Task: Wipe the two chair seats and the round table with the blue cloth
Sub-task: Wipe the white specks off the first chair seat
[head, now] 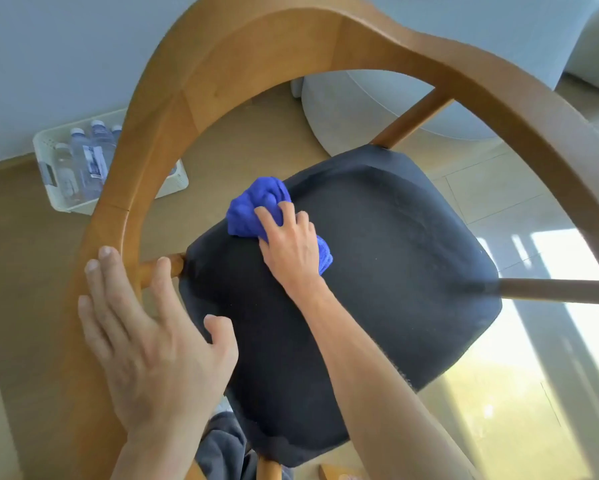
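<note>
A wooden chair with a curved back rail (187,98) and a black padded seat (377,265) fills the view from above. My right hand (291,240) presses a bunched blue cloth (253,209) onto the seat near its far left edge. My left hand (145,334) rests flat with fingers spread on the chair's curved rail at the lower left, thumb toward the seat. The second chair and the round table are out of view.
A white basket (59,188) with several water bottles stands on the floor behind the chair rail at the left. A pale upholstered sofa (360,109) lies beyond the chair. Sunlight falls on the tiled floor (533,393) at the right.
</note>
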A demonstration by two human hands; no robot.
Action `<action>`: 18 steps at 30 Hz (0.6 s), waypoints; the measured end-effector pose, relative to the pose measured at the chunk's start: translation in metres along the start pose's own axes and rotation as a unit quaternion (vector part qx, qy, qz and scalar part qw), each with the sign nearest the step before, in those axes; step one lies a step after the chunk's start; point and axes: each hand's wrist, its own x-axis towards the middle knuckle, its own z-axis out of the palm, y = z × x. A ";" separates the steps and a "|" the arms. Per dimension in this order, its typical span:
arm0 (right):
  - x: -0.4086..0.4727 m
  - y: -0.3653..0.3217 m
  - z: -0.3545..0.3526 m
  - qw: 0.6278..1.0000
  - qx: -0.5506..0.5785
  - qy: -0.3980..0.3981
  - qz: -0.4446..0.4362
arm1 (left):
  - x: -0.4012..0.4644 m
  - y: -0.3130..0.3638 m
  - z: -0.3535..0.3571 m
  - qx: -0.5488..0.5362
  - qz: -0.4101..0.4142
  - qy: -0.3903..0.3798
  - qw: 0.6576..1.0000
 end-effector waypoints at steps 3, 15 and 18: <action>0.026 0.031 -0.006 0.999 -0.014 0.016 0.050 | 0.000 0.000 0.001 0.006 0.005 0.008 1.000; 0.043 0.075 -0.022 0.985 -0.018 -0.038 0.167 | 0.001 0.000 0.001 0.002 -0.004 -0.002 1.000; 0.036 0.109 -0.034 0.977 -0.027 -0.023 0.210 | 0.003 0.001 0.000 -0.015 -0.011 0.012 1.000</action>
